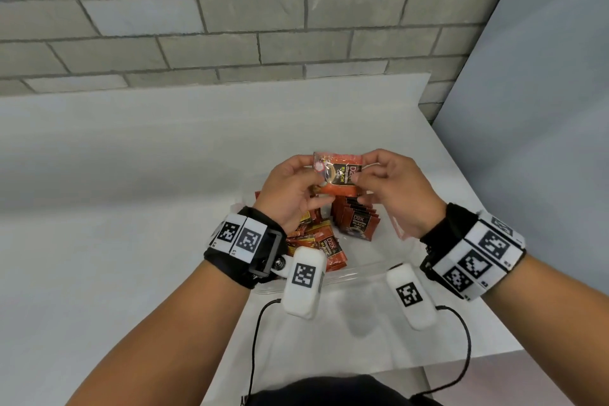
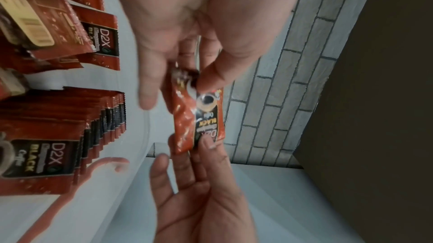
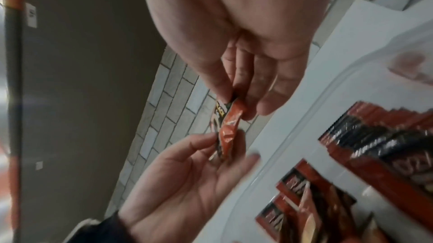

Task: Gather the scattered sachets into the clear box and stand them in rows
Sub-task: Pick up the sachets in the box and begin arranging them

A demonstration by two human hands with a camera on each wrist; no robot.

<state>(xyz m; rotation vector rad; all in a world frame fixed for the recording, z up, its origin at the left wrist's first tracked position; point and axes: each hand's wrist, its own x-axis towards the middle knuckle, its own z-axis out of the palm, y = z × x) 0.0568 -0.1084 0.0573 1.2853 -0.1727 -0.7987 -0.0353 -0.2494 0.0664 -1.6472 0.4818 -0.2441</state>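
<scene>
From the head view, the left hand [image 1: 290,188] and right hand [image 1: 392,188] pinch one sachet [image 1: 339,175] between them, above the clear box [image 1: 356,273] on the white table [image 1: 131,175]. The left wrist view shows a standing row of sachets [image 2: 70,136] and a red handle [image 2: 103,163]. The right wrist view adds loose sachets [image 3: 311,200], blurred.

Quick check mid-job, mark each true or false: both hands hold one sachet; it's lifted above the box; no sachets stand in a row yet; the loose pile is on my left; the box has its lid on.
1. Left hand and right hand pinch one sachet: true.
2. It is held above the clear box: true.
3. No sachets stand in a row: false, a standing row fills the right part.
4. Loose pile lies on the left: true.
5. The box is lidded: false, it is open.
</scene>
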